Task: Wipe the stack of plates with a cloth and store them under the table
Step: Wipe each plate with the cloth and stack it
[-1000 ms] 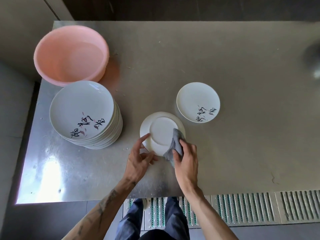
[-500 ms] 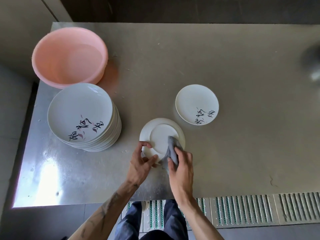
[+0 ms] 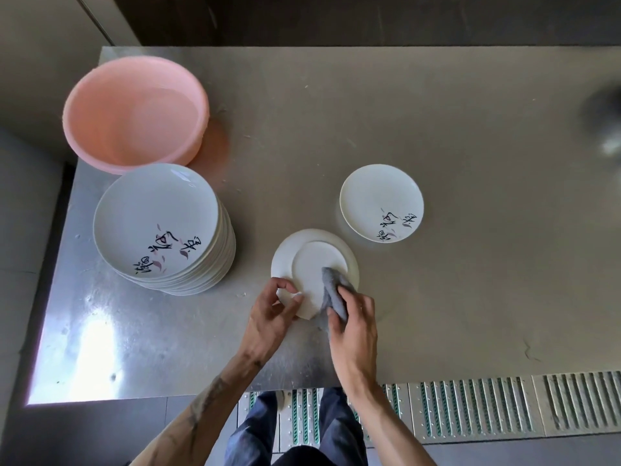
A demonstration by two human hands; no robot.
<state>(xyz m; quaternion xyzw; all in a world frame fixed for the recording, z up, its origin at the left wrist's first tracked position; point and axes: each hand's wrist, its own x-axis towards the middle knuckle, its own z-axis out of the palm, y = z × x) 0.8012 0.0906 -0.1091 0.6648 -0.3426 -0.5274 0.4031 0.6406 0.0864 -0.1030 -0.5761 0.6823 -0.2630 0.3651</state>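
Note:
A white plate is held above the steel table, its plain underside facing up. My left hand pinches its near-left rim. My right hand grips a grey cloth and presses it on the plate's near-right underside. A tall stack of white plates with black script and pink petals stands to the left. A single plate of the same pattern lies face up to the right of the held one.
A pink plastic basin sits at the table's far left corner, touching the stack. A blurred dark object shows at the far right edge. Metal floor grating runs along the near side beside my legs.
The cloth has slid from the plate's right side to its near-right underside. My left hand has shifted its pinch along the near-left rim, and the plate has turned a little.

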